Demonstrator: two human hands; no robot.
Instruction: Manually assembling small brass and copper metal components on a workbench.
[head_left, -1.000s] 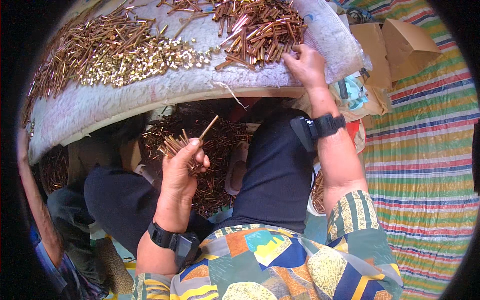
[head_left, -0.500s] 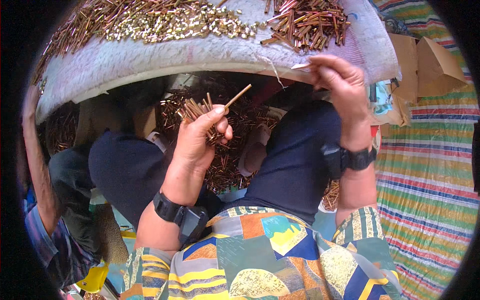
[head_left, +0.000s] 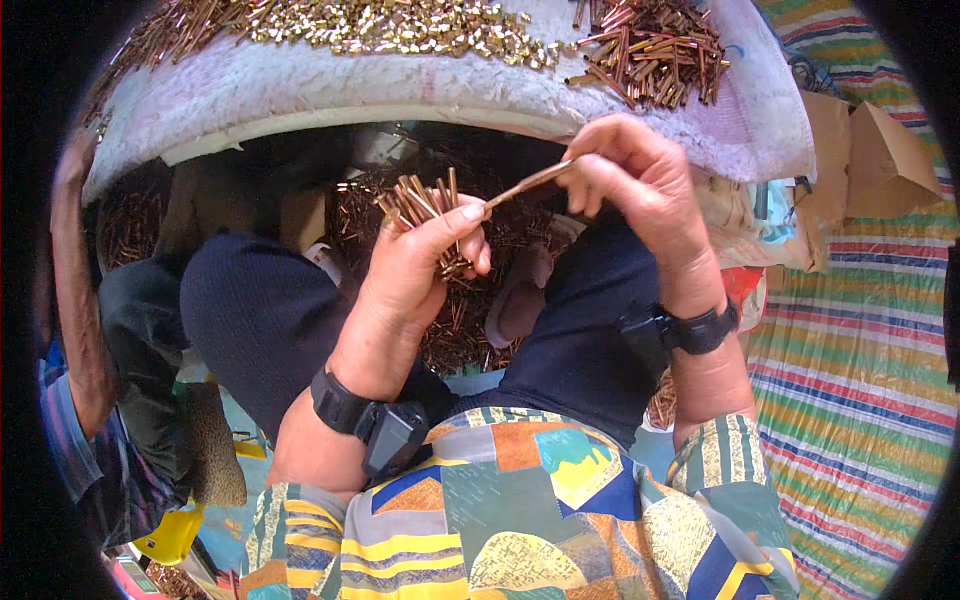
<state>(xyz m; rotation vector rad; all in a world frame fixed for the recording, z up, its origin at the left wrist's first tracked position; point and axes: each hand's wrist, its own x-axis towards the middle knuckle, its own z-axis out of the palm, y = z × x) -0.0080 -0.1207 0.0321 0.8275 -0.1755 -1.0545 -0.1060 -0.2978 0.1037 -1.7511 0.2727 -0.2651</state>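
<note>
My left hand [head_left: 415, 250] is closed around a bundle of slim copper-coloured metal tubes [head_left: 412, 200], their ends fanning out above the fingers. Between its thumb and forefinger one tube [head_left: 505, 198] points up to the right. My right hand [head_left: 630, 180] is closed in a pinch at that tube's far end. A narrow, slightly blurred piece [head_left: 545, 176] lies in line with the tube at those fingertips; its kind is not clear, and the join is hard to make out.
On the cloth-covered table [head_left: 300, 125] lie small gold-coloured metal pieces [head_left: 400, 28] and a pile of copper-coloured tubes [head_left: 655, 60]. More tubes [head_left: 460, 325] cover the area between my legs. Another person's arm [head_left: 75, 270] is at the left. A cardboard box [head_left: 885, 165] stands right, by a striped sheet [head_left: 850, 400].
My right hand has come left and down from the table edge to the tube's end, bringing the small pale piece it held. The left hand keeps its bundle. The view has shifted slightly.
</note>
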